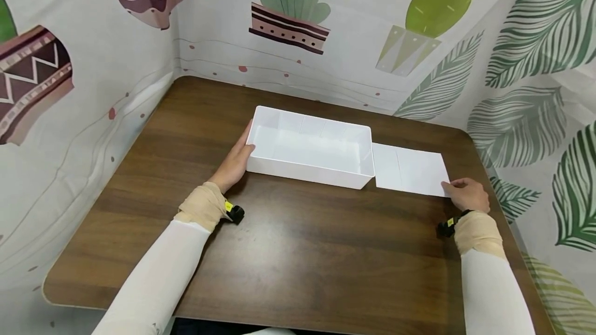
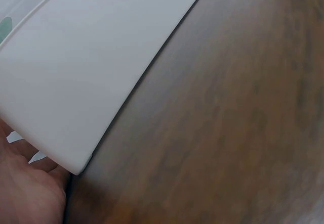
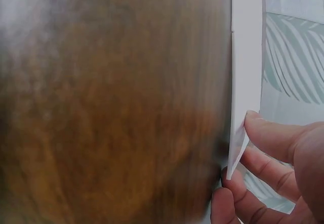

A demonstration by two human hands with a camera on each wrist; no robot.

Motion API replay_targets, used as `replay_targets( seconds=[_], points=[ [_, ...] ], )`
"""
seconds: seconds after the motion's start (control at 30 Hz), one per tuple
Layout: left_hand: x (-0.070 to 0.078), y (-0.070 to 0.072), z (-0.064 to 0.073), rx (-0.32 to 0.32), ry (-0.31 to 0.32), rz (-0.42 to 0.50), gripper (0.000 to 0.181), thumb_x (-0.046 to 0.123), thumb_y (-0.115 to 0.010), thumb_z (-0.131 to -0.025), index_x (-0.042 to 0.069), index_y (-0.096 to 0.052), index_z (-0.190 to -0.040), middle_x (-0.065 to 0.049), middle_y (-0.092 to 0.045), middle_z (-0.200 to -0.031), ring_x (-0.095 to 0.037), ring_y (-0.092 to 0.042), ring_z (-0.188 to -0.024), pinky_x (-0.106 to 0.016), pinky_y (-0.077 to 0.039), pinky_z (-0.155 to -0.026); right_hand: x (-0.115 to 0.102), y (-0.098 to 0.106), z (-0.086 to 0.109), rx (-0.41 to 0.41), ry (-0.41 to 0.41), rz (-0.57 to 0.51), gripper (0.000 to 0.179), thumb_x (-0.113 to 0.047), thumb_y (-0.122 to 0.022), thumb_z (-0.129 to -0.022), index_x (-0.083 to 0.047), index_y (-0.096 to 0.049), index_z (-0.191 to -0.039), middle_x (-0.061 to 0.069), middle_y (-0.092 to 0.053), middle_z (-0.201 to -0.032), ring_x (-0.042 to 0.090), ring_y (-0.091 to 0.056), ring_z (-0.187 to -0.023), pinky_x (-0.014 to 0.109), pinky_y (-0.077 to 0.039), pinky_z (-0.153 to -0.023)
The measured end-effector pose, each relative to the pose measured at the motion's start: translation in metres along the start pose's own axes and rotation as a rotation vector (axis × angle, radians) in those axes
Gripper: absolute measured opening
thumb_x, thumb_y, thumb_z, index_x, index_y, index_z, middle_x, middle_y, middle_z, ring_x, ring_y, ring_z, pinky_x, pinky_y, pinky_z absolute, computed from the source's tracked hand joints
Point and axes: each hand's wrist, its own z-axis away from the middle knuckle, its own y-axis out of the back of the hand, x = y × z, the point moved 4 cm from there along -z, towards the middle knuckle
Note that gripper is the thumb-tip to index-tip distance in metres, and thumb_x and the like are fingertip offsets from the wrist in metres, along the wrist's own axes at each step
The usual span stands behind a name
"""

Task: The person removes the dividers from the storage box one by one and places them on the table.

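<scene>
A white rectangular box [image 1: 309,172], without a lid on top, stands toward the back of the table. My left hand [image 1: 235,163] grips its left end, thumb over the rim and fingers along the outer end wall. In the left wrist view, the box's smooth side [image 2: 101,57] hides part of those fingers. To the right of the box lies a flat white card [image 1: 419,172] with a crease across it, its left edge close by the box's right end. My right hand [image 1: 469,195] pinches the card's near right corner between thumb and fingers. From the right wrist, the card [image 3: 245,72] appears nearly edge-on.
The brown wood-grain table [image 1: 279,262] has rounded corners. Behind it and on both sides hangs a white cloth [image 1: 209,30] printed with cacti and leaves. Dark wrist cameras [image 1: 235,213] are strapped over the white sleeves [image 1: 160,273].
</scene>
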Motion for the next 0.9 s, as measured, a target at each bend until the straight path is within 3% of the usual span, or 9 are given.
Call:
replay_targets(
  seconds=[0.2, 0.33, 0.43, 0.53, 0.67, 0.77, 0.9],
  points=[
    [-0.001, 0.0, 0.0, 0.0, -0.001, -0.005, 0.064, 0.016, -0.028, -0.11, 0.029, -0.003, -0.168, 0.017, -0.004, -0.173, -0.008, -0.003, -0.16, -0.041, -0.004, -0.131, -0.001, -0.002, -0.002, 0.012, -0.008, 0.014, 0.065, -0.056, -0.054, -0.099, -0.004, -0.059, -0.136, 0.031, -0.052, -0.146, 0.055, -0.049, -0.127, 0.065, -0.042, -0.098],
    [0.002, 0.0, 0.0, 0.001, 0.001, -0.004, 0.064, 0.016, -0.028, -0.11, 0.029, -0.004, -0.168, 0.016, -0.004, -0.174, -0.009, -0.003, -0.16, -0.041, -0.004, -0.131, -0.013, -0.004, 0.001, 0.025, 0.016, 0.012, 0.067, -0.057, -0.054, -0.099, -0.005, -0.058, -0.14, 0.03, -0.051, -0.149, 0.056, -0.047, -0.131, 0.067, -0.04, -0.101],
    [0.002, 0.0, 0.0, -0.001, 0.004, 0.002, 0.064, 0.016, -0.028, -0.11, 0.027, -0.002, -0.168, 0.014, -0.003, -0.174, -0.011, -0.002, -0.161, -0.043, -0.003, -0.131, -0.034, -0.005, 0.01, 0.051, 0.092, -0.001, 0.066, -0.056, -0.055, -0.099, -0.004, -0.06, -0.139, 0.03, -0.055, -0.144, 0.053, -0.052, -0.124, 0.063, -0.044, -0.095],
    [0.001, 0.001, 0.0, -0.007, 0.012, 0.003, 0.064, 0.016, -0.027, -0.11, 0.027, 0.0, -0.168, 0.013, -0.001, -0.175, -0.012, -0.001, -0.161, -0.044, -0.002, -0.131, -0.062, -0.008, 0.025, 0.075, 0.201, -0.018, 0.06, -0.053, -0.057, -0.1, -0.005, -0.064, -0.135, 0.029, -0.063, -0.13, 0.046, -0.061, -0.106, 0.051, -0.049, -0.079],
    [-0.001, 0.001, -0.001, -0.01, 0.018, -0.003, 0.064, 0.018, -0.026, -0.11, 0.029, 0.0, -0.168, 0.015, -0.001, -0.174, -0.01, 0.0, -0.161, -0.044, -0.002, -0.131, -0.103, -0.017, 0.053, 0.123, 0.342, -0.085, 0.046, -0.044, -0.063, -0.1, -0.007, -0.072, -0.125, 0.022, -0.069, -0.104, 0.03, -0.061, -0.08, 0.035, -0.045, -0.062],
    [-0.001, 0.0, -0.001, -0.01, 0.015, -0.005, 0.064, 0.019, -0.027, -0.11, 0.03, -0.001, -0.168, 0.017, -0.002, -0.173, -0.009, -0.001, -0.16, -0.043, -0.003, -0.131, -0.134, -0.025, 0.073, 0.158, 0.443, -0.145, 0.036, -0.038, -0.068, -0.098, -0.009, -0.075, -0.118, 0.015, -0.067, -0.091, 0.021, -0.056, -0.068, 0.031, -0.043, -0.057],
    [-0.001, 0.0, -0.001, -0.008, 0.015, -0.002, 0.065, 0.018, -0.028, -0.11, 0.03, -0.001, -0.168, 0.016, -0.002, -0.174, -0.009, -0.001, -0.16, -0.043, -0.003, -0.131, -0.17, -0.037, 0.097, 0.154, 0.554, -0.216, 0.029, -0.032, -0.07, -0.098, -0.009, -0.076, -0.114, 0.011, -0.065, -0.084, 0.018, -0.054, -0.064, 0.03, -0.043, -0.055]
  ],
)
